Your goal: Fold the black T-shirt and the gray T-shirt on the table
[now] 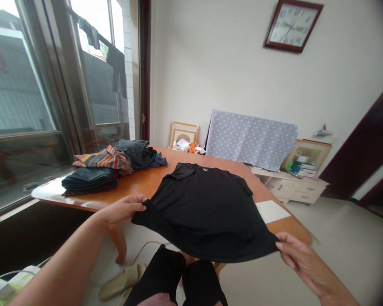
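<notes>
A black T-shirt (207, 204) lies spread on the wooden table (140, 174), its neck and sleeves toward the far side. Its hem hangs over the near edge, held up and stretched wide. My left hand (127, 208) pinches the left corner of the hem. At the right corner, my right hand (293, 253) grips the cloth between thumb and fingers. The hem sags slightly between the two hands, above my knees.
Folded dark clothes (89, 180), a striped garment (104, 159) and a dark blue pile (140, 154) sit on the table's left. A white sheet (272, 211) lies by the shirt's right side. Behind stands a white cabinet (301, 191); slippers (121, 282) lie on the floor.
</notes>
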A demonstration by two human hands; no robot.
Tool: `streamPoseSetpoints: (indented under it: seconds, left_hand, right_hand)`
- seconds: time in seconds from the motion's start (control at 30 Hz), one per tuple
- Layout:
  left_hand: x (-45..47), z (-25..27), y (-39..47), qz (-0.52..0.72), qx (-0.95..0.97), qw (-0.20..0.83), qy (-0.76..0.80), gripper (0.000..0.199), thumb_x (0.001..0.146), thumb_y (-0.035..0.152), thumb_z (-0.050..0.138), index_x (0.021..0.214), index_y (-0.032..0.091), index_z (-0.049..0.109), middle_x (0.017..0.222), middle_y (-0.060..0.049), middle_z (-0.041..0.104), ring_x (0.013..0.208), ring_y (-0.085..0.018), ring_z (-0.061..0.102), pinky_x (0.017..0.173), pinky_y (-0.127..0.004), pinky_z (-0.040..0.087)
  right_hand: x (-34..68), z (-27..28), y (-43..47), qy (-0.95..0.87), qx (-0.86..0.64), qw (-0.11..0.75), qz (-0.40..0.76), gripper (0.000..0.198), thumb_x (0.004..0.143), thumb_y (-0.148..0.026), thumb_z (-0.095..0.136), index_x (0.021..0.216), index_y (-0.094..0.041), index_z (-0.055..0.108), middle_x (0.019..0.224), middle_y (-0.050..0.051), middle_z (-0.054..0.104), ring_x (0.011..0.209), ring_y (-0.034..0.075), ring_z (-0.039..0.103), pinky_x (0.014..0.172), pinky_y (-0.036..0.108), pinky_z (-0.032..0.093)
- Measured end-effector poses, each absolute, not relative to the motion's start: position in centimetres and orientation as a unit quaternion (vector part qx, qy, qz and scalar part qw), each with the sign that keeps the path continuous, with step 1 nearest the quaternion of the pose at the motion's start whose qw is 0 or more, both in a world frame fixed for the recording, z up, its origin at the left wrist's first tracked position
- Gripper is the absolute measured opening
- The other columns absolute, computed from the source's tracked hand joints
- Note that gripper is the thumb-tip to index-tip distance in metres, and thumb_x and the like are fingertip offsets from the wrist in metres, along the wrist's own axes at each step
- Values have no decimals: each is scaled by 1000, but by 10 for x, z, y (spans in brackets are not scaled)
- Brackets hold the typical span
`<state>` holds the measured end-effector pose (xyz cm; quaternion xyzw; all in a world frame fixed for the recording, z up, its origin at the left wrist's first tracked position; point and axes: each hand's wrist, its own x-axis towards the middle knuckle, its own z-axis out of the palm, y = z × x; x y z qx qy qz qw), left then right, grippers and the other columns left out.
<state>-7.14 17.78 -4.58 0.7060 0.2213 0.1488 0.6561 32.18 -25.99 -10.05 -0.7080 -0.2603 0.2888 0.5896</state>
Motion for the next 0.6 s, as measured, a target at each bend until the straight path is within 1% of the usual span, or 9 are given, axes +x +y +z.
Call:
streamPoseSetpoints:
  seconds: [0.1,0.17,0.23,0.3,0.33,0.4,0.47,0.53,0.6]
  left_hand:
    - [-61,-44,193,209,688,651,244,25,71,33,73,87,18,62,79,-1,65,68,-15,61,65,-26,48]
    - [-49,-47,208,233,708,606,276,25,69,33,70,87,18,61,75,-1,65,66,-16,61,62,-26,46]
    - [-34,-52,224,227,761,522,312,23,69,32,66,86,17,61,72,-1,65,64,-17,60,59,-26,44]
    - [-20,-58,239,223,818,411,335,20,69,32,63,83,18,61,71,-1,64,65,-18,60,60,-26,42]
    - [-12,-59,244,227,839,357,341,19,70,33,62,82,18,62,72,-1,65,67,-18,60,61,-27,41]
    - [4,-59,253,232,868,266,348,19,73,36,61,83,20,63,76,-2,67,72,-19,62,63,-27,40]
    - [23,-56,257,223,890,212,336,21,77,39,59,86,21,65,79,-3,68,75,-21,63,65,-28,40]
    - [44,-51,259,210,911,187,301,23,79,41,57,87,21,66,81,-4,69,77,-22,63,66,-29,40]
    - [68,-48,262,199,927,178,262,23,81,41,56,87,22,67,83,-5,70,78,-23,63,67,-29,40]
  right_hand:
    - [334,-89,-245,-256,-679,643,246,40,78,-50,75,105,-23,63,55,-9,39,48,7,25,52,23,24]
    - [343,-84,-231,-233,-687,657,208,43,75,-51,76,104,-23,62,52,-9,38,45,7,26,50,23,23]
    - [353,-84,-215,-204,-731,627,176,44,73,-54,74,101,-22,63,47,-10,35,42,8,27,46,23,20]
    - [361,-88,-200,-190,-780,575,158,43,72,-55,70,97,-21,64,44,-10,34,39,9,28,44,22,16]
    - [365,-91,-194,-194,-797,552,149,40,72,-55,68,94,-21,64,45,-10,36,39,9,29,43,22,17]
    - [371,-97,-185,-212,-817,522,123,33,71,-51,65,85,-21,63,50,-8,44,41,10,36,42,23,23]
    - [378,-102,-180,-233,-828,502,95,28,71,-48,63,77,-21,62,55,-6,50,45,11,41,44,24,30]
    - [385,-105,-176,-243,-837,484,78,26,73,-48,60,74,-22,62,55,-5,51,46,12,42,45,25,32]
    - [395,-105,-171,-244,-845,473,52,25,75,-46,56,73,-22,63,57,-3,57,50,15,48,47,26,35]
